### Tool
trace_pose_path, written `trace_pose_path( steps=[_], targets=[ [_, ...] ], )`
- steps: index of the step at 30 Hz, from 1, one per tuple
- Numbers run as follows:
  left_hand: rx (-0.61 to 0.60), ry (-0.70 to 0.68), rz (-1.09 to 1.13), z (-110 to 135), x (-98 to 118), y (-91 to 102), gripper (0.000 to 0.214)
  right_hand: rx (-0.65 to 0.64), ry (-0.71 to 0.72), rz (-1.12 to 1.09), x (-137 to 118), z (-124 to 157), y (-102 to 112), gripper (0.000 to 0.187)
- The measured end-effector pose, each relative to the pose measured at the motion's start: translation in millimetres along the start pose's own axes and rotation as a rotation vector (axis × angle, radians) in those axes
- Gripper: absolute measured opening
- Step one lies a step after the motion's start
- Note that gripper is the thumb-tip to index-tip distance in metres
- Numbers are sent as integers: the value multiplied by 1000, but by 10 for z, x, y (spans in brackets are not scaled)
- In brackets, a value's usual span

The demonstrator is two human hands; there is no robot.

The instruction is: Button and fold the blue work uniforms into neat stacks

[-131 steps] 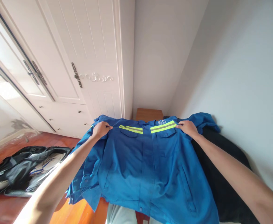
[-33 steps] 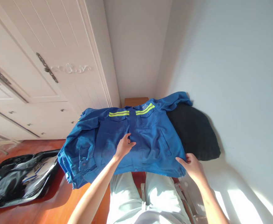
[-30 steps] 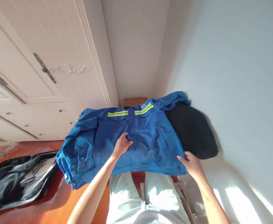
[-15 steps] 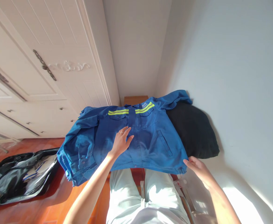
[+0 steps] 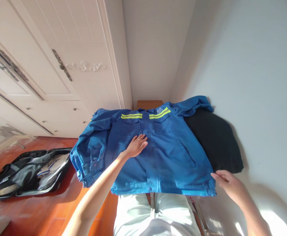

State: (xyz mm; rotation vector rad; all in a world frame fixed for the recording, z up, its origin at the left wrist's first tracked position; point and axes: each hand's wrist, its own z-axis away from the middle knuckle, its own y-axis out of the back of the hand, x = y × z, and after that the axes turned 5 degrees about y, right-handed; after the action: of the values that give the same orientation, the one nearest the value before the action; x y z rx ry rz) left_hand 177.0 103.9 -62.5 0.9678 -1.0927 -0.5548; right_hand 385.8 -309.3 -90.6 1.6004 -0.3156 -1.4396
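Observation:
A blue work jacket [image 5: 168, 157] with yellow-and-grey reflective stripes lies spread, front up, its collar away from me and its hem towards my legs. My left hand [image 5: 137, 146] rests flat on the jacket's front near the button placket, fingers stretched out. At the jacket's lower right corner, my right hand [image 5: 228, 183] pinches the side edge just above the hem between thumb and fingers. The left sleeve area is folded over bunched blue cloth [image 5: 90, 157]. Under the other sleeve, a black rounded cushion-like thing [image 5: 217, 141] sticks out; the rest of it is covered.
A white wardrobe [image 5: 84, 88] stands at the left and back. An open suitcase [image 5: 32, 173] full of clothes lies on the reddish wooden floor [image 5: 64, 203]. A pale wall [image 5: 256, 82] runs close along the right. Behind the collar shows a brown wooden piece [image 5: 149, 104].
The jacket's hem has come nearer to my legs and lies straighter. My right hand has moved right and down with the corner. My left hand has flattened on the front. The view has shifted left.

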Motion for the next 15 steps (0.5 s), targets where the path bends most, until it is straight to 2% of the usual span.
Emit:
trace_pose_path(
  steps=[2,5,7,10,12,15],
  targets=[
    [108,36,244,66,29,86,58,44,-12,17,-123,-13,79,53],
    [445,133,551,322,80,203,54,43,51,-43,-475,-30,135,54],
    [689,236,657,599,89,247,47,-60,176,-118,-796,-48,112,50],
    [1005,452,742,1094,12,221,38,-281,419,-196,-1311,-115,14,41],
    [1063,585,775,1406,-102,121,34,-389,577,-222,-1636,-199,-85,36],
    [1042,745,761,1751,-308,-147,40,-434,799,-255,-2083,-369,-322,31]
  ],
)
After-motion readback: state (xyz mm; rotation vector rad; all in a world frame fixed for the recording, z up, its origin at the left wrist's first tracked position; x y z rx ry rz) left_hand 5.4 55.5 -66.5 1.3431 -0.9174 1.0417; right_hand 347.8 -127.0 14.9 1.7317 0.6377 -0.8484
